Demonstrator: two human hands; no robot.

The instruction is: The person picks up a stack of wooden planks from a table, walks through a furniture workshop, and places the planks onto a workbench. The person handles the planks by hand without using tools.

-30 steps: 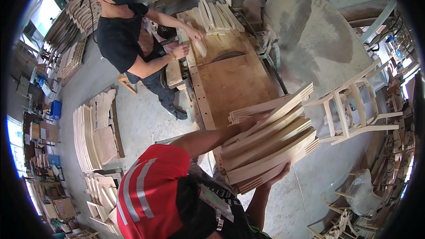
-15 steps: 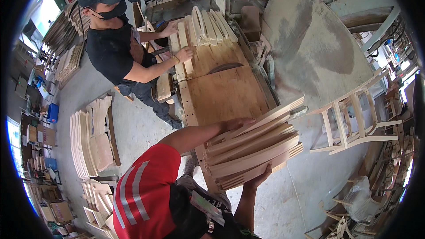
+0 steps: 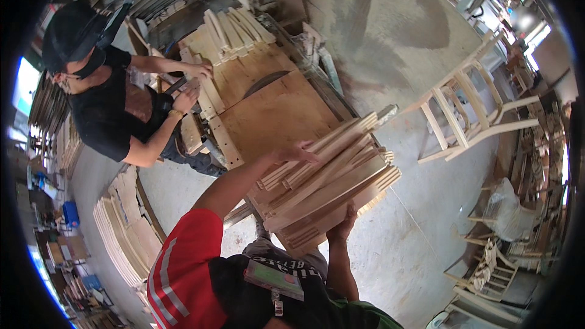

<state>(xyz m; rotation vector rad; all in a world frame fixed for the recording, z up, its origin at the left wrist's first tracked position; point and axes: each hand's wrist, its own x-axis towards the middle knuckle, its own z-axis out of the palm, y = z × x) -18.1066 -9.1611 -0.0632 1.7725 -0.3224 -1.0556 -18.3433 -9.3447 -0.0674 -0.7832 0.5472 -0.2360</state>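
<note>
A pile of pale wooden slats [image 3: 329, 173], slightly curved and with slotted ends, lies on the near end of a wooden worktable. My left hand [image 3: 297, 152] rests at the far side of the pile, fingers stretched out and apart, over the far slats. At the near side, my right hand [image 3: 343, 222] has its fingers curled round the outer edge of the nearest wooden slat [image 3: 332, 210]. Part of that hand's grip is hidden beneath the wood. The slats lie at differing angles, some crossing over others.
Across the plywood tabletop [image 3: 280, 116], a curved slot shows. More curved slats [image 3: 234, 33] lie at its far end. A co-worker [image 3: 116, 91] handles wood at the left edge. A large stained board [image 3: 396, 30] and a chair frame [image 3: 469, 109] stand right; stacked boards [image 3: 119, 225] sit lower left.
The view has shifted. My left hand has its fingers more apart over the far slats, and the slats now lie more askew. My right hand stays at the near edge.
</note>
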